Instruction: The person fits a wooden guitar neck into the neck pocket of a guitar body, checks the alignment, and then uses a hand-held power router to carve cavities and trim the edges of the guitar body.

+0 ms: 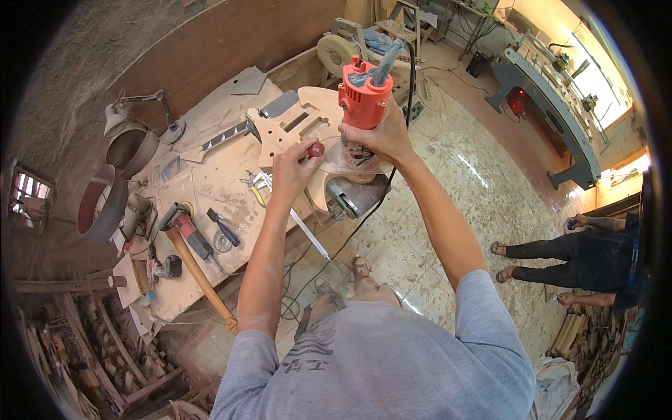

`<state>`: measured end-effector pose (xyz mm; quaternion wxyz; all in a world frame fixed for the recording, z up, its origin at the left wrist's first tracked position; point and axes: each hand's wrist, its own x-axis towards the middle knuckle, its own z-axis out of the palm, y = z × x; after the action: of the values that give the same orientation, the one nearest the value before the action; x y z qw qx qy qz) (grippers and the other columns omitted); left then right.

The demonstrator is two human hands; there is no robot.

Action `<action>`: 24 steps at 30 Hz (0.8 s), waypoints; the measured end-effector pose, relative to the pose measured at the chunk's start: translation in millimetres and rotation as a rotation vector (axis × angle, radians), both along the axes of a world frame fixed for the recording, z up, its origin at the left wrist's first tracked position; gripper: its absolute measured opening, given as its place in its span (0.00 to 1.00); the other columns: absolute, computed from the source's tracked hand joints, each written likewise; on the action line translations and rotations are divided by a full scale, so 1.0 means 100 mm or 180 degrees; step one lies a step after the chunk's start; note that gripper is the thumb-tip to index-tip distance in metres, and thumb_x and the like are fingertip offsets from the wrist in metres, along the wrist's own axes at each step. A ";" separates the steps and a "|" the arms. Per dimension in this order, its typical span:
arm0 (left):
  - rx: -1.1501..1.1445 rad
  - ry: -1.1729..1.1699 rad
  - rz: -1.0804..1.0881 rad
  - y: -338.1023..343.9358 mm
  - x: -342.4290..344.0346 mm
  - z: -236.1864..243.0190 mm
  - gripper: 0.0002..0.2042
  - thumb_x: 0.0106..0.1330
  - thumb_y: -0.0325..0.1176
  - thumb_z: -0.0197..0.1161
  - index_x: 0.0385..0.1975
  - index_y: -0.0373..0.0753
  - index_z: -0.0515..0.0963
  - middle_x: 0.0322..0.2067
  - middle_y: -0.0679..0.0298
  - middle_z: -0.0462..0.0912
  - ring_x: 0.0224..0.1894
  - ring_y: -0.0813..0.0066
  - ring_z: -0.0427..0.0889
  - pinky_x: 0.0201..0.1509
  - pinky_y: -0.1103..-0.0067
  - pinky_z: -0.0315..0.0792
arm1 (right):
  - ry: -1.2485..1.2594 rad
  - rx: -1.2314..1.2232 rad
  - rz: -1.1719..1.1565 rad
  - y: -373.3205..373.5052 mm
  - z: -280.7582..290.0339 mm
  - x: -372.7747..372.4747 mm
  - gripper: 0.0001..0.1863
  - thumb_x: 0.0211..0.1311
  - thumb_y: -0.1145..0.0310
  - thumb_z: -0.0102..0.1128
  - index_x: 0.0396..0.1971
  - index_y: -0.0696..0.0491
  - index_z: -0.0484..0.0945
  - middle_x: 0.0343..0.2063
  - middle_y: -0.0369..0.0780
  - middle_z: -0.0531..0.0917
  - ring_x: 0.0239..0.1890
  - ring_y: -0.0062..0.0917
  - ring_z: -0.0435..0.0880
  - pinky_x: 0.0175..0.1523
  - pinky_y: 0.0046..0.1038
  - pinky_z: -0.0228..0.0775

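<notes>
A red-orange handheld router [364,98] stands upright on a pale wooden guitar body [318,103] with cut-out cavities. My right hand [389,138] is wrapped round the router's lower housing. With its fingers closed, my left hand [290,168] pinches a round dark-red knob [316,149] at the left of the router's clear base plate [337,159]. That plate lies over the body's near edge, and the bit is hidden. Under the body's near right side sits a dark, rounded machine part [360,195] with metal fittings.
A dusty workbench [199,189] carries an angle grinder [190,234], a caliper [308,234], yellow-handled pliers [255,190] and a desk lamp [171,126]. The router's black cable [378,203] drops past the bench's right edge. At far right stand another person [588,255] and a long grey machine [553,105].
</notes>
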<state>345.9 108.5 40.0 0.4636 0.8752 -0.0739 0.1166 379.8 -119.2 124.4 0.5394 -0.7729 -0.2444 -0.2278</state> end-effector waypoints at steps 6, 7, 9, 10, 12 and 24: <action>0.0003 -0.0070 0.0074 -0.05 -0.02 0.00 0.23 0.62 0.35 0.78 0.59 0.42 0.86 0.44 0.58 0.92 0.44 0.73 0.91 0.52 0.76 0.81 | 0.0329 0.0061 0.0224 -0.05 -0.02 0.04 0.36 0.49 0.67 0.80 0.58 0.55 0.72 0.35 0.37 0.86 0.33 0.23 0.88 0.43 0.28 0.82; 0.0047 -0.0053 0.0109 -0.06 -0.01 0.00 0.23 0.62 0.35 0.78 0.59 0.42 0.86 0.44 0.58 0.92 0.45 0.73 0.91 0.52 0.76 0.81 | 0.0338 0.0071 0.0236 -0.06 -0.02 0.05 0.35 0.49 0.67 0.80 0.57 0.55 0.72 0.34 0.37 0.86 0.32 0.23 0.88 0.42 0.28 0.82; 0.0094 -0.0026 0.0158 -0.08 -0.01 0.01 0.23 0.62 0.35 0.79 0.58 0.43 0.86 0.44 0.58 0.92 0.45 0.72 0.91 0.52 0.76 0.81 | 0.0210 0.0020 0.0168 -0.06 -0.01 0.06 0.35 0.49 0.67 0.80 0.57 0.55 0.72 0.34 0.37 0.86 0.33 0.22 0.88 0.41 0.28 0.82; 0.0097 -0.0016 0.0172 -0.09 -0.02 0.01 0.23 0.62 0.35 0.79 0.58 0.43 0.86 0.44 0.58 0.92 0.45 0.72 0.91 0.52 0.76 0.81 | 0.0081 -0.0025 0.0112 -0.07 -0.01 0.07 0.35 0.49 0.66 0.80 0.57 0.55 0.72 0.34 0.37 0.86 0.33 0.22 0.88 0.41 0.28 0.82; 0.0127 0.0031 0.0193 -0.10 -0.02 0.03 0.23 0.62 0.35 0.79 0.58 0.42 0.86 0.44 0.57 0.92 0.46 0.71 0.91 0.52 0.75 0.81 | -0.0447 -0.0198 -0.0066 -0.07 -0.02 0.09 0.35 0.49 0.66 0.80 0.57 0.55 0.71 0.35 0.37 0.86 0.33 0.22 0.87 0.40 0.28 0.82; 0.0064 -0.0033 0.0147 -0.08 -0.04 0.06 0.22 0.62 0.35 0.77 0.57 0.40 0.86 0.44 0.55 0.92 0.48 0.67 0.92 0.53 0.74 0.82 | 0.0605 0.0196 0.0183 -0.05 -0.09 0.10 0.50 0.40 0.55 0.87 0.65 0.56 0.70 0.53 0.44 0.86 0.53 0.33 0.88 0.60 0.36 0.78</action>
<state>341.4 100.2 45.6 0.4516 0.8807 -0.0572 0.1311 389.3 -124.1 115.4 0.5900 -0.7668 -0.2070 -0.1452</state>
